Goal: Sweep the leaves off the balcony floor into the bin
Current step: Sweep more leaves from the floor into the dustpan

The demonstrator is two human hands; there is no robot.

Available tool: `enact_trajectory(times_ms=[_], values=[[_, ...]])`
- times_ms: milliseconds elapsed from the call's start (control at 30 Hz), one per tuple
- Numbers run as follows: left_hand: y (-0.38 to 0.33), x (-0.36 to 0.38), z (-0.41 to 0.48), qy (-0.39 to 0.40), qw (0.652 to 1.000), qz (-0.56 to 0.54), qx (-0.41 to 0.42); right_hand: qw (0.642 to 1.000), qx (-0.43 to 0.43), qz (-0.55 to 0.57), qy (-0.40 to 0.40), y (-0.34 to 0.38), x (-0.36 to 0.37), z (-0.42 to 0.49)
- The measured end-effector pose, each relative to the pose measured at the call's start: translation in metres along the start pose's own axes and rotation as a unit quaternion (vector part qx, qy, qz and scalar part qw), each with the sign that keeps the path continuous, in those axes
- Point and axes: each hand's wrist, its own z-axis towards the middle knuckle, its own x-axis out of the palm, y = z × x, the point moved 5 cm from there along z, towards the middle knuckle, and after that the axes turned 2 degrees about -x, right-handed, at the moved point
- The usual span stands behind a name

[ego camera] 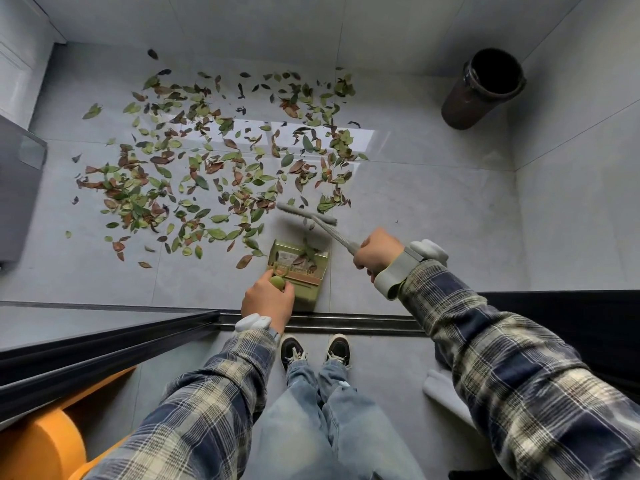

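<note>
Head view: leaves (214, 161) lie scattered over the balcony floor (433, 188), a few already in the dustpan (299, 268); light and dry, they likely scatter easily. Left hand (268, 299) grips the dustpan handle, right hand (377, 252) clamps the broom (308, 214); bin (485, 88) stands well apart

No text, brand, number or sign can be read: the one printed label (286, 258), inside the green dustpan (311, 294) and partly under leaves (307, 252), is too small and blurred to make out.
</note>
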Motion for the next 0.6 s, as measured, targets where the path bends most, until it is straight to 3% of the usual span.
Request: enact_trajectory(times_ms=[267,400,600], values=[[-0.002,-0.001,0.002,-0.005,1.0,-0.001,0.004,0.997,0.039,-0.007,0.064,-0.027,0.057,0.019],[-0.002,-0.001,0.004,-0.001,1.0,0.004,0.002,0.993,0.029,-0.083,0.082,-0.013,0.018,0.002],[-0.002,-0.001,0.004,0.001,1.0,0.004,0.003,0.996,0.004,-0.074,0.046,0.011,-0.034,-0.008]])
